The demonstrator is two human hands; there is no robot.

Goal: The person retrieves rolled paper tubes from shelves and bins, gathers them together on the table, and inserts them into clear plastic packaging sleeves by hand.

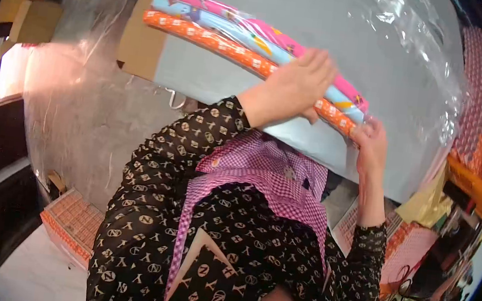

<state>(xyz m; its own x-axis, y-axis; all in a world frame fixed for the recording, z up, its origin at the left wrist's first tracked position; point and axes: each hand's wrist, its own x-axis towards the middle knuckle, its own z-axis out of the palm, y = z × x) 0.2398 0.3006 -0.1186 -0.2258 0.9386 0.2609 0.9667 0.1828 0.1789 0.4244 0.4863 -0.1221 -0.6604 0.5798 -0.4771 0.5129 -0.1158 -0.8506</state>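
Observation:
Three rolls of wrapping paper lie side by side, slanting across the table: a pink roll (233, 14), a light blue roll (225, 27) and an orange roll (206, 38) with white prints. Shiny clear film seems to cover them. My left hand (296, 84) rests flat across the rolls right of their middle, fingers stretched out and thumb toward me. At their right end, the fingers of my right hand (371, 138) are closed on the roll ends; the fingertips are partly blurred.
The rolls lie on a grey-topped table (214, 76) with a brown cardboard strip (139, 50) at its left. Crumpled clear plastic (419, 46) covers the far right. Stacked rolls (480, 88) stand along the right edge. A patterned orange box (72, 220) sits low at the left.

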